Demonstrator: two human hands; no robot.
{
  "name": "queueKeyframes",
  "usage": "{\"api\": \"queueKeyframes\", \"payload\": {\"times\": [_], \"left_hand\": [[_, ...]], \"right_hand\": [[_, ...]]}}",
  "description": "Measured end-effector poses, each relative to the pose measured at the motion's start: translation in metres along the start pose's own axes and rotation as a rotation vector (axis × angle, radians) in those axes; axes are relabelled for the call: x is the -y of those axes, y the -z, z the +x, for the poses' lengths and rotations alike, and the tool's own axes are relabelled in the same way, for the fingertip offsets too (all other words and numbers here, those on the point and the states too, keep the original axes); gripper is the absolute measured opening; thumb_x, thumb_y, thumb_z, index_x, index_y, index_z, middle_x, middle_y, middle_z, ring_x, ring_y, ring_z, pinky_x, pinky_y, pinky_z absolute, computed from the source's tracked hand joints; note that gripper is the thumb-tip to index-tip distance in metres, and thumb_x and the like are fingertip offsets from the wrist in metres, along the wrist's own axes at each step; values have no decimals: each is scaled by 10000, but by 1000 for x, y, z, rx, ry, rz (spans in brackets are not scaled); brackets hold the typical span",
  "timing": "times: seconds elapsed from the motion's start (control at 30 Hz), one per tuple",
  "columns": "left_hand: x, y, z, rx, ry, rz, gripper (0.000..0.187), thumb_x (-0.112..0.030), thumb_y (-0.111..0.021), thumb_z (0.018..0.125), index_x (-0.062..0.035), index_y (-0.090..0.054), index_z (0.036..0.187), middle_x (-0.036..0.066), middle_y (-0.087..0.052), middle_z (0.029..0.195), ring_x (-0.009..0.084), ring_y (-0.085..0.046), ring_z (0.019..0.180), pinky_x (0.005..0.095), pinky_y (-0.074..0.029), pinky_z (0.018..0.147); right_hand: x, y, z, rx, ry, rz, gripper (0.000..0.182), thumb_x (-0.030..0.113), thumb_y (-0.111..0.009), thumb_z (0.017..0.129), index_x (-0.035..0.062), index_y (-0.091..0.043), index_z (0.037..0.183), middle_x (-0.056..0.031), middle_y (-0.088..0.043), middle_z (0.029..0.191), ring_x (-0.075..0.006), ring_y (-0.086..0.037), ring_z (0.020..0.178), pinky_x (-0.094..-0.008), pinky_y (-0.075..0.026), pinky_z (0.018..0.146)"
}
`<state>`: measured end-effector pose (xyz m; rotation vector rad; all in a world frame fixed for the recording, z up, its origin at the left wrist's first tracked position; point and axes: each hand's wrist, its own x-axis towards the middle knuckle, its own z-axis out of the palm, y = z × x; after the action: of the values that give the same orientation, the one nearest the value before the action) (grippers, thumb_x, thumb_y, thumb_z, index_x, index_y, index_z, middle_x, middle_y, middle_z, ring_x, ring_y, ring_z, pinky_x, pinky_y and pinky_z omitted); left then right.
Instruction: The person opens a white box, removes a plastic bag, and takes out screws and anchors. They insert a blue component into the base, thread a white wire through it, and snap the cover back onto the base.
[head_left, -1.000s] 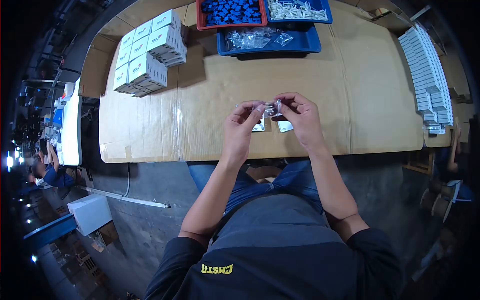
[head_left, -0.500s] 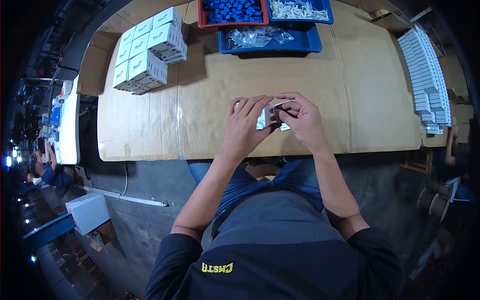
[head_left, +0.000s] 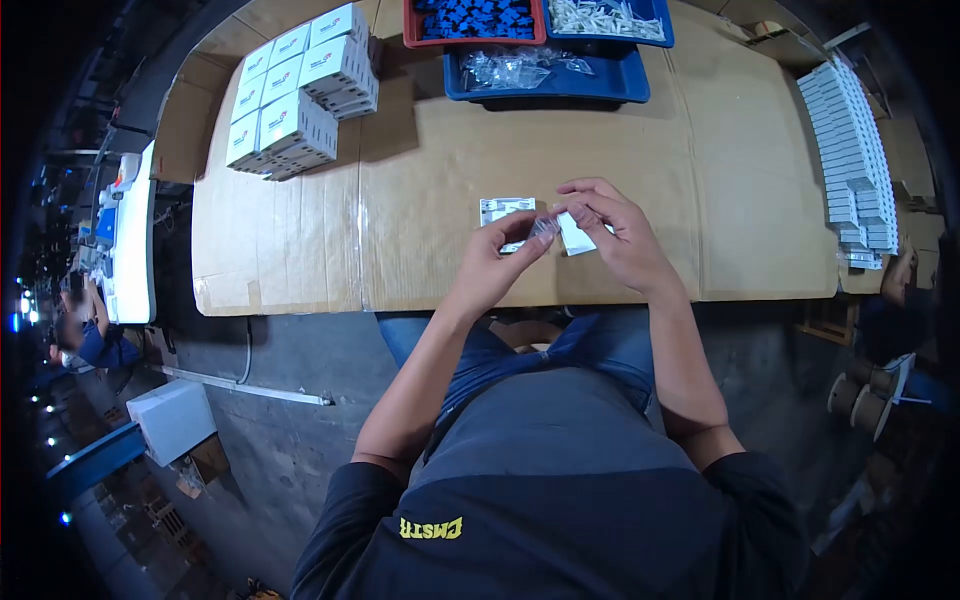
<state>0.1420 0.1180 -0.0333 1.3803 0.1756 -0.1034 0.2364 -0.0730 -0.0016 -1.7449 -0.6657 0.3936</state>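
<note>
My left hand pinches a small clear plastic piece between thumb and fingers, over the near middle of the cardboard-covered table. Close on its right, my right hand has its fingers curled together, the tips right by the plastic; what they grip, if anything, is hidden. Below these fingertips shows a plain white card-like piece, partly covered by the right hand. A white printed piece lies on the table just beyond my left hand, which overlaps its lower part.
White boxes are stacked at the back left. At the back are a red bin of blue parts, a blue bin of white parts and a blue tray with clear plastic bags. Small white boxes line the right edge.
My hands have moved slightly apart and my left hand has turned, uncovering the printed piece and the white card-like piece. The clear plastic now shows in my left fingertips.
</note>
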Motion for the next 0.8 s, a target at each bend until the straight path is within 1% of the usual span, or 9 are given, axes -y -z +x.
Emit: {"api": "queueKeyframes", "payload": {"times": [0.13, 0.17, 0.27, 0.3, 0.4, 0.5, 0.6, 0.7, 0.8], "left_hand": [[5, 11, -9, 226, 166, -335, 360, -274, -637, 1048, 38, -698, 1217, 96, -741, 1102, 172, -688, 1036, 338, -533, 968], [4, 8, -14, 198, 211, -396, 375, -282, -633, 1045, 37, -676, 1239, 115, -745, 1086, 184, -713, 979, 335, -565, 931], [17, 10, -23, 264, 370, -580, 379, -284, -624, 1047, 43, -657, 1235, 135, -748, 1069, 199, -735, 909, 333, -595, 878], [17, 7, -28, 266, 371, -658, 369, -288, -615, 1049, 41, -652, 1211, 140, -747, 1032, 212, -748, 867, 340, -622, 821], [20, 7, -37, 298, 452, -686, 395, -320, -567, 1060, 39, -630, 1213, 147, -714, 1043, 233, -734, 935, 385, -618, 853], [18, 7, -40, 298, 493, -719, 404, -329, -549, 1068, 41, -617, 1217, 149, -708, 1028, 248, -735, 901, 407, -633, 814], [17, 6, -39, 299, 500, -770, 404, -335, -541, 1075, 34, -611, 1223, 152, -709, 1028, 254, -738, 895, 416, -637, 807], [22, 6, -38, 320, 548, -734, 390, -345, -542, 1078, 7, -598, 1237, 154, -707, 1030, 260, -738, 901, 429, -640, 794], [18, 3, -34, 344, 548, -690, 376, -344, -558, 1071, -20, -577, 1261, 150, -703, 1034, 267, -734, 890, 431, -639, 794]], "right_hand": [[-6, 7, -4, 223, -112, 154, 346, 266, -580, 1088, -28, -698, 1226, -66, -687, 1057, -139, -659, 972, -308, -521, 899], [-8, 6, -6, 269, -138, 181, 360, 276, -573, 1091, -31, -696, 1233, -65, -683, 1045, -139, -658, 963, -306, -519, 891], [-4, 4, -8, 376, -176, 267, 385, 294, -552, 1099, -36, -690, 1242, -60, -671, 1012, -130, -644, 935, -296, -510, 883], [-3, 2, -8, 399, -191, 269, 481, 378, -500, 1102, -45, -679, 1244, -49, -701, 1021, -120, -646, 926, -306, -511, 914], [-4, -3, -9, 455, -252, 352, 561, 466, -480, 1092, -18, -663, 1312, -40, -711, 951, -114, -647, 915, -297, -511, 908], [-9, -13, -12, 448, -194, 279, 633, 543, -458, 1078, 17, -642, 1377, -42, -713, 903, -114, -657, 860, -287, -525, 854], [-11, -17, -14, 563, -257, 351, 654, 578, -447, 1073, 51, -632, 1413, -50, -712, 901, -114, -658, 801, -282, -536, 789], [-5, -15, -12, 615, -370, 430, 603, 532, -474, 1084, 69, -613, 1446, -48, -712, 943, -114, -662, 783, -274, -534, 751], [-13, -8, -14, 681, -363, 393, 585, 502, -504, 1083, 77, -590, 1475, -51, -717, 999, -109, -669, 825, -264, -534, 769]]}}
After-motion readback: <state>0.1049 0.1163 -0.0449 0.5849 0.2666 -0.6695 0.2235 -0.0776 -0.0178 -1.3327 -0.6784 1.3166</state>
